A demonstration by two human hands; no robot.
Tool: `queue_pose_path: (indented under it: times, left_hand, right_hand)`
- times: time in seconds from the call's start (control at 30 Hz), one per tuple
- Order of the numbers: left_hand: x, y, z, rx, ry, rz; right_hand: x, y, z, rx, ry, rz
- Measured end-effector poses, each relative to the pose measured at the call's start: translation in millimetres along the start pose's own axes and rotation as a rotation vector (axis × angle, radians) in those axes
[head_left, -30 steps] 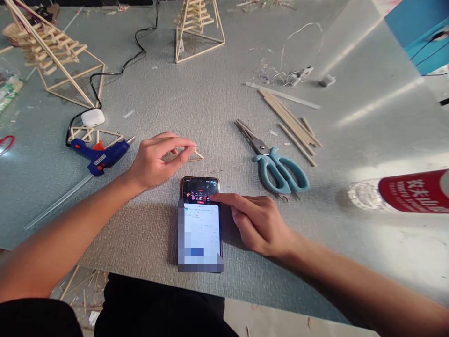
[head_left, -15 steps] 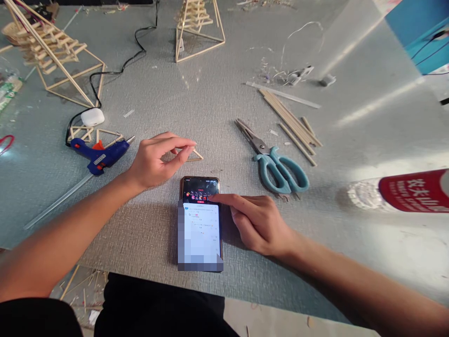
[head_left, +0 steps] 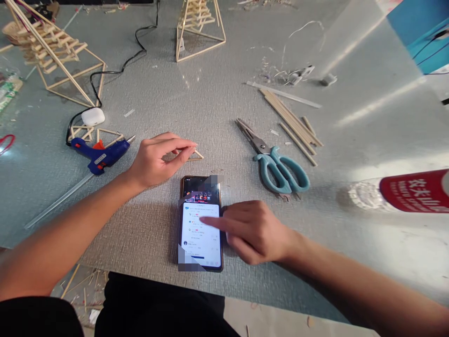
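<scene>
A phone point(head_left: 203, 234) with a lit screen lies on the table near its front edge. Over the screen, my right hand point(head_left: 252, 229) points with its index finger stretched out and the other fingers curled, holding nothing visible. Beyond the phone, my left hand point(head_left: 163, 157) has thumb and index finger pinched together at a small triangle of thin wooden sticks point(head_left: 198, 155), which is partly hidden behind the fingers. A blue glue gun point(head_left: 105, 156) rests to the left of my left hand.
Blue-handled scissors point(head_left: 273, 161) and wooden sticks point(head_left: 287, 117) lie right of centre. A red-labelled bottle point(head_left: 414, 192) is at the right. Stick frames point(head_left: 198, 30) stand at the back, and a black cord point(head_left: 122, 72) runs from the back towards the glue gun.
My right index finger has moved down and left over the phone, from the upper edge to the middle of the screen. The list on the screen has changed. My left hand has barely moved.
</scene>
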State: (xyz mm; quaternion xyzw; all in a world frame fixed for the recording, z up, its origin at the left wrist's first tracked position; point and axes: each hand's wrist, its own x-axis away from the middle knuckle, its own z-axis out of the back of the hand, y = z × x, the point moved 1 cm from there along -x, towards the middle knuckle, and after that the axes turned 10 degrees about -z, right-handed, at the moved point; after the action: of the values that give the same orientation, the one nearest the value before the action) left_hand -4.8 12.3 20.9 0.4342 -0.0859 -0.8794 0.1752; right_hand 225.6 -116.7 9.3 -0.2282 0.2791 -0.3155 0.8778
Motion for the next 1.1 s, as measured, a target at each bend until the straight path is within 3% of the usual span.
queue_pose_path:
  times: [0.13, 0.3, 0.77, 1.1]
  left_hand:
    - [-0.9, 1.7, 1.4, 0.002, -0.009, 0.012]
    - [-1.4, 3.0, 2.4, 0.010, -0.024, 0.023]
    - [-2.6, 5.1, 1.9, -0.018, -0.036, 0.053]
    - [-1.1, 2.7, 1.9, -0.026, -0.039, 0.050]
  right_hand:
    - [0.2, -2.7, -1.1, -0.178, -0.032, 0.173]
    - [1.4, 0.5, 1.0, -0.104, 0.030, 0.002]
    - [2.5, 0.5, -1.4, 0.113, 0.135, -0.220]
    - [0.7, -2.8, 2.4, -0.016, 0.140, 0.042]
